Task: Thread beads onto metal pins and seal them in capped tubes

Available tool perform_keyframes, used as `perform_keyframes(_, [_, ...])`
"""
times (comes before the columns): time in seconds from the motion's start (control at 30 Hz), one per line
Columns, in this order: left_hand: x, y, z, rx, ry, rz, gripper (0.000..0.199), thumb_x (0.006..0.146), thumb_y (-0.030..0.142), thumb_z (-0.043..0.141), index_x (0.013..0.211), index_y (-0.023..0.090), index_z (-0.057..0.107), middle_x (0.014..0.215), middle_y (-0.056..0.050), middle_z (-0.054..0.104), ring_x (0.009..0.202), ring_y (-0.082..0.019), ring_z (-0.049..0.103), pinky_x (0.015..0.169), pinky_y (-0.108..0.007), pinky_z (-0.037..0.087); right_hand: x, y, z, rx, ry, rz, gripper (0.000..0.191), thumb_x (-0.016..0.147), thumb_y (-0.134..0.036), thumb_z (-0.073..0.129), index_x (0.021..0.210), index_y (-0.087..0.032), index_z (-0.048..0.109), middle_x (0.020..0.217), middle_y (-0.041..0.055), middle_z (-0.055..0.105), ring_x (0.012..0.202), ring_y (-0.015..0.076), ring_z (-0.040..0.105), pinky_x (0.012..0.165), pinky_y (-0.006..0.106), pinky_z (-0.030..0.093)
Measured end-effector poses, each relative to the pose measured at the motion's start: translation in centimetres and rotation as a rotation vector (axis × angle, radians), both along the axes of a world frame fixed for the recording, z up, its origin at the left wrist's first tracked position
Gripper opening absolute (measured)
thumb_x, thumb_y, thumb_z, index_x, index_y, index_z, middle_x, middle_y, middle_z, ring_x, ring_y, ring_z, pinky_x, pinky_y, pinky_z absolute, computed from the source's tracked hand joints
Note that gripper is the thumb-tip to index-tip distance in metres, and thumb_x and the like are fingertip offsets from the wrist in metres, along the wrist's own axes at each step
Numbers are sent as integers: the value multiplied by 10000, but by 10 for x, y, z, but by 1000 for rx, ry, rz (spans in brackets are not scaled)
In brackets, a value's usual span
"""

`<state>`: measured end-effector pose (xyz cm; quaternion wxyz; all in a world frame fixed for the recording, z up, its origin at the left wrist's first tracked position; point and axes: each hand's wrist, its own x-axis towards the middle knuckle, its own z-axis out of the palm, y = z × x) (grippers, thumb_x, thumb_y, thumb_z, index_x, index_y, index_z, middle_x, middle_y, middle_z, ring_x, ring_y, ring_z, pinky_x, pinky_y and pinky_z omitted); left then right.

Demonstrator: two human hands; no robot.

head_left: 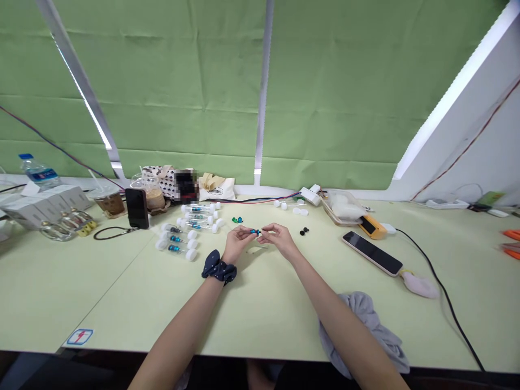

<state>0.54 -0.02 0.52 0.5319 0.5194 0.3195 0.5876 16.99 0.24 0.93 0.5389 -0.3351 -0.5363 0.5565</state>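
A small blue piece is pinched in the fingertips of my left hand, which has a dark dotted scrunchie at its wrist. My right hand meets it from the right, its thumb and forefinger closed at the other end of the piece. Just behind my left hand lie small green and blue pieces. Two black round pieces rest to the right of my right hand. Several clear tubes with white caps, some with blue pieces inside, lie left of my hands.
A phone, an orange device and a plastic tray are on the right, with a black cable. Grey cloth lies under my right forearm. An upright phone, drinks and white boxes stand on the left.
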Motion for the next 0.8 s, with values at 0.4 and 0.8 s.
perform_keyframes(0.4, [0, 3, -5, -4, 25, 33, 280, 600, 252, 764, 783, 131, 591, 843, -89, 703, 817, -207, 660, 849, -396, 484, -3, -2, -1, -81, -62, -27, 413, 623, -478, 707, 842, -174, 532, 626, -5, 621, 485, 139, 609, 508, 278, 507])
perform_keyframes(0.8, [3, -3, -1, 35, 56, -152, 288, 611, 256, 761, 800, 122, 591, 889, -108, 702, 835, -212, 660, 850, -397, 490, 0, 2, -4, -149, -41, -70, 399, 652, -513, 663, 818, -152, 637, 544, -7, 560, 434, 105, 502, 415, 246, 416])
